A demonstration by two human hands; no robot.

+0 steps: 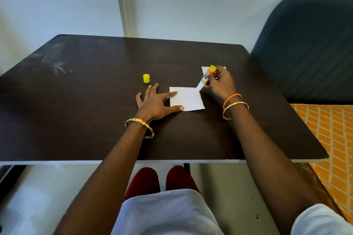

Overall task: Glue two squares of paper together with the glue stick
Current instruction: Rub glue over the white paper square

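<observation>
A: What is carried by the dark brown table (95, 110)?

B: A white paper square (188, 99) is seen lying flat near the table's middle. Its left edge is pinned under the spread forefinger and thumb of the left hand (155, 101), nothing being gripped. A yellow cap (146, 78) is stood upright just beyond that hand.

A: And the glue stick (205, 78)?

B: It is held tilted in the closed grip of the right hand (221, 82), its white tip set against the far right corner of the paper square. A second paper square (204, 69) is partly hidden behind that hand.

A: The room?

B: Pale scuffs (55, 63) are shown at the table's far left. A plain white wall (172, 5) is seen behind it, a dark chair back (309, 44) to its right, and an orange patterned cloth (328, 129) below that.
</observation>
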